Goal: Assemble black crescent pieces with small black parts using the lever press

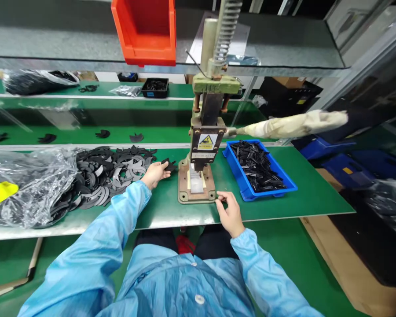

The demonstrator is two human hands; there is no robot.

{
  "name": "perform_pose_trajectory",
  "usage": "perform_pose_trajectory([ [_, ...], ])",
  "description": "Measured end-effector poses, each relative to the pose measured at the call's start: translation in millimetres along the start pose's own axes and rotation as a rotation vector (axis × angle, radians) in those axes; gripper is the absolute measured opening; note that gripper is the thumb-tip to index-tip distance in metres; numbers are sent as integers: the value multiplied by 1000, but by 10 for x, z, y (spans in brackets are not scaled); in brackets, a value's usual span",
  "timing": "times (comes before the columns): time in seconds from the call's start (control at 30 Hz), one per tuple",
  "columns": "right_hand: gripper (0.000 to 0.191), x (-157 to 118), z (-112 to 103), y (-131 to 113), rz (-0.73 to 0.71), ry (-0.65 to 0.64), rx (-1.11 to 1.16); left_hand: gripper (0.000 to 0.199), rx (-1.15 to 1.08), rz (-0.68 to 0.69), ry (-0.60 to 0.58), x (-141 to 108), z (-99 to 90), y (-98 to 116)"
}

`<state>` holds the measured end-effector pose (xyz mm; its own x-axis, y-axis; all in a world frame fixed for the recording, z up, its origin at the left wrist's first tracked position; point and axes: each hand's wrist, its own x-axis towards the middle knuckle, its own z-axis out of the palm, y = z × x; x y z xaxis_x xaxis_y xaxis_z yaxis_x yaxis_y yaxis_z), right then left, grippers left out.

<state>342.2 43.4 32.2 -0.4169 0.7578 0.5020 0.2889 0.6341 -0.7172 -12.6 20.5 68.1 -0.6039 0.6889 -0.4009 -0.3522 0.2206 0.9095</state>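
Observation:
My left hand (155, 175) is closed, pinching a black curved plastic piece (170, 164) between thumb and fingers, just left of the press base. A hand press (204, 145) with a bare metal plate in its fixture (196, 181) stands in front of me. My right hand (230, 213) rests by the front right corner of the press base, fingers loosely bent and apart, with nothing visible in them. Close to my left hand is a heap of black curved pieces (102, 176), partly inside a clear plastic bag (29, 185).
A blue bin (292, 187) of thin black parts stands right of the press. The press's wrapped lever (293, 125) sticks out above it. An orange bin (148, 55) sits on the shelf overhead. Several curved pieces and a small black tray (155, 93) lie farther back.

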Motion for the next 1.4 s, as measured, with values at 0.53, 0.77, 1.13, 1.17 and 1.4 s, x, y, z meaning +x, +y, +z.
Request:
perform_pose_trajectory([
  [0.53,25,-5,13,20,2,-3,14,4,295,367,-74,496,338,-142],
  [0.77,40,35,-342,-50,33,-8,-120,40,500,436,-96,84,3,-429],
  [1.13,30,882,-1696,758,307,84,-606,40,714,558,-114,10,-215,-748],
  [1.17,32,928,-1710,816,318,37,-625,41,731,566,-119,15,-211,-746],
  [1.4,43,1362,-1440,950,322,-124,-728,43,773,583,-111,11,-194,-750],
])
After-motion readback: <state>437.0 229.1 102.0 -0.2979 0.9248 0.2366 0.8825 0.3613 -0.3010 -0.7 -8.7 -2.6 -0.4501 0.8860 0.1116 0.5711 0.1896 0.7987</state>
